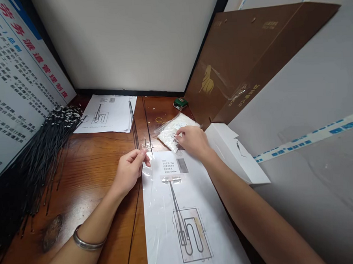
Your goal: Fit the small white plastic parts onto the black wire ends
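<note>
My left hand [132, 167] is closed in a pinch around a thin black wire [145, 142], whose end sticks up past the fingertips. More black wires [133, 122] lie lengthwise on the table just beyond it. My right hand [193, 141] rests over a clear plastic bag of small white pieces [170, 132]. Its thumb and forefinger are pinched together at the pieces; what is between them is too small to make out. Below both hands lies a plastic-covered drawing sheet [159, 211] with a printed wire diagram and a clear strip across it.
A thick bundle of black wires with white ends [54, 138] lies at the left. Printed sheets [116, 119] lie at the back, a green tape measure [180, 104] behind the bag. A brown folder [243, 57] leans at the right, above a folded white card [233, 152].
</note>
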Available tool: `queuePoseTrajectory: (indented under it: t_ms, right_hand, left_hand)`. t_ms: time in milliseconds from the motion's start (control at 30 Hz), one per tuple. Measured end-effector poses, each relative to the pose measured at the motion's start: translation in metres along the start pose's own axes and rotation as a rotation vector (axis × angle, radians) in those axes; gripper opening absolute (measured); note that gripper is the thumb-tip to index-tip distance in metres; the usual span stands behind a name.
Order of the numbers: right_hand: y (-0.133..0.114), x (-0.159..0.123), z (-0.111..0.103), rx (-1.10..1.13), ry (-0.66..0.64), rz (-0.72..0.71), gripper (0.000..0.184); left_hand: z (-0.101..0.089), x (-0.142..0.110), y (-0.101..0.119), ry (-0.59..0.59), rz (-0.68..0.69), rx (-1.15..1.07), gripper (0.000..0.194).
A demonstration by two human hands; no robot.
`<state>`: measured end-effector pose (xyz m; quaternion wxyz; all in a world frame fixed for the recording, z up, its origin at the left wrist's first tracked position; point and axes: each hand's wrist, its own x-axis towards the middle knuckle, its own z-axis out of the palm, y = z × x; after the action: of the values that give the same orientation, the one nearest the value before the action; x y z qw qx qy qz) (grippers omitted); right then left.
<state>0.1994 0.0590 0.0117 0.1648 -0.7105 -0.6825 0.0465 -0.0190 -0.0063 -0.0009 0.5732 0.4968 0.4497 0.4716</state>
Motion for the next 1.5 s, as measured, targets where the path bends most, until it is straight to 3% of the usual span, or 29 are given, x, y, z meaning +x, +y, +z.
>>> queuePoseTrajectory:
  t_ms: [100,167,333,467,700,1500]
  right_hand:
    - [-0.009,-0.011,0.002,0.253,0.151,0.007,0.016]
    - [-0.023,-0.022,0.005,0.541,0.155,0.011,0.016]
    - [-0.062,-0.05,0.017,1.143,-0.15,-0.011,0.016]
    - [-0.072,-0.057,0.028,1.345,-0.199,0.046,0.024]
    - [-0.069,-0.054,0.039,1.468,-0.179,0.003,0.025]
    - [-0.066,-0.049,0.048,1.443,-0.157,0.029,0.023]
  left_hand:
    - [0.0,0.0,-0.002,0.0,-0.016,-0.006,0.031]
    - [0.0,0.0,-0.002,0.011,-0.01,0.01,0.036]
    - [0.001,-0.002,0.0,0.038,0.017,0.068,0.028]
    - [0.002,-0.001,-0.002,0.024,0.009,0.1,0.031]
    - [0.002,0.002,-0.007,-0.012,-0.028,0.073,0.027]
    - [0.001,0.001,-0.003,0.048,-0.034,0.062,0.027]
